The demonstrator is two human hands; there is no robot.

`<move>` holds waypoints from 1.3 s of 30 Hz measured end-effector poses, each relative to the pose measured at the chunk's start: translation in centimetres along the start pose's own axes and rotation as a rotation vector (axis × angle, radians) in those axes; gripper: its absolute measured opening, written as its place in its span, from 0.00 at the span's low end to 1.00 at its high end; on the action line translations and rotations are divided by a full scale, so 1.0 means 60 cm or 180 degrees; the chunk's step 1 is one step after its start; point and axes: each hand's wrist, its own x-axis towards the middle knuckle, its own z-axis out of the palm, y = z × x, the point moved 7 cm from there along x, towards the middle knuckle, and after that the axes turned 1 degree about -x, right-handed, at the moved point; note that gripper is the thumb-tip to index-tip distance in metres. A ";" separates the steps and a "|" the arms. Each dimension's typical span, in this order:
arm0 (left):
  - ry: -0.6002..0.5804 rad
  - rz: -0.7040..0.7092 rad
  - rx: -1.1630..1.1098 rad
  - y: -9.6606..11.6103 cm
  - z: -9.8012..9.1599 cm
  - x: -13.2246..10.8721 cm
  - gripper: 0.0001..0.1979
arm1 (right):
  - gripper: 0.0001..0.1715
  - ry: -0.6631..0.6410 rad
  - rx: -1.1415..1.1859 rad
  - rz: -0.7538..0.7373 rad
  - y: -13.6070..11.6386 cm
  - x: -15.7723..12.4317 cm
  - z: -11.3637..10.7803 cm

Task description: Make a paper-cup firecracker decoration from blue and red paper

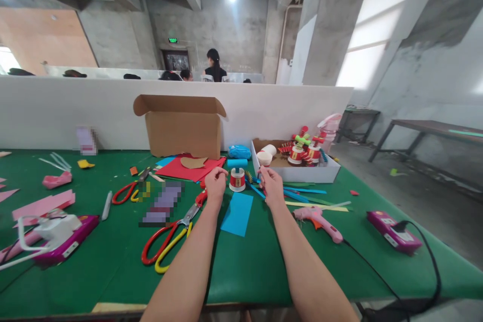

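Observation:
My left hand (216, 183) is closed in a pinch just left of a small paper cup craft (237, 180). The cup stands upside down, has a red band, and carries a blue paper roll (237, 163) across its top. On the cup's right, my right hand (270, 185) is also closed, fingertips together near several blue paper strips (257, 191). What either hand grips, if anything, is too small to make out. A blue paper rectangle (237, 214) lies flat between my forearms. Large scissors (181, 226) with red and yellow handles rest beside my left forearm.
Behind my right hand, a white box (317, 175) holds finished-looking cup figures (297, 151) and paper cups. A pink glue gun (320, 221) lies right, its cord trailing; a purple power strip (394, 231) sits beyond. Red paper (184, 170) and an open cardboard box (183, 131) are at the back.

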 end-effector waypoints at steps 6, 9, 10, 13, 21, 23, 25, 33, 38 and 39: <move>-0.1262 -0.0730 -0.0699 -0.010 0.089 -0.043 0.19 | 0.23 -0.0245 0.0142 0.0170 0.004 -0.009 0.023; -0.1535 -0.1147 -0.1439 -0.014 0.119 -0.064 0.23 | 0.23 -0.0364 0.0103 0.0183 0.005 -0.014 0.030; -0.1532 -0.1178 -0.1605 -0.012 0.122 -0.066 0.24 | 0.22 -0.0406 0.0109 0.0185 0.005 -0.015 0.031; -0.1542 -0.1095 -0.1765 -0.004 0.120 -0.063 0.26 | 0.21 -0.0419 0.0141 0.0220 0.009 -0.013 0.027; -0.1993 -0.0941 -0.1837 0.014 0.102 -0.066 0.23 | 0.21 0.0097 0.0130 0.0515 0.035 0.007 -0.014; -0.2209 -0.0823 -0.1627 0.021 0.102 -0.073 0.21 | 0.21 0.0149 0.0126 0.0495 0.036 0.009 -0.019; -0.2612 -0.0609 -0.1201 0.031 0.107 -0.085 0.19 | 0.21 0.0205 0.0104 0.0459 0.036 0.010 -0.022; -0.4803 -0.0144 0.0096 0.072 0.110 -0.149 0.14 | 0.20 0.0363 -0.0019 0.0270 0.027 0.021 -0.040; -0.5622 -0.0101 0.0360 0.097 0.093 -0.213 0.12 | 0.22 0.0614 0.0063 -0.0099 -0.001 0.026 -0.058; -0.5728 -0.0138 0.0462 0.097 0.092 -0.224 0.11 | 0.22 0.0430 0.0058 -0.0133 -0.005 0.023 -0.050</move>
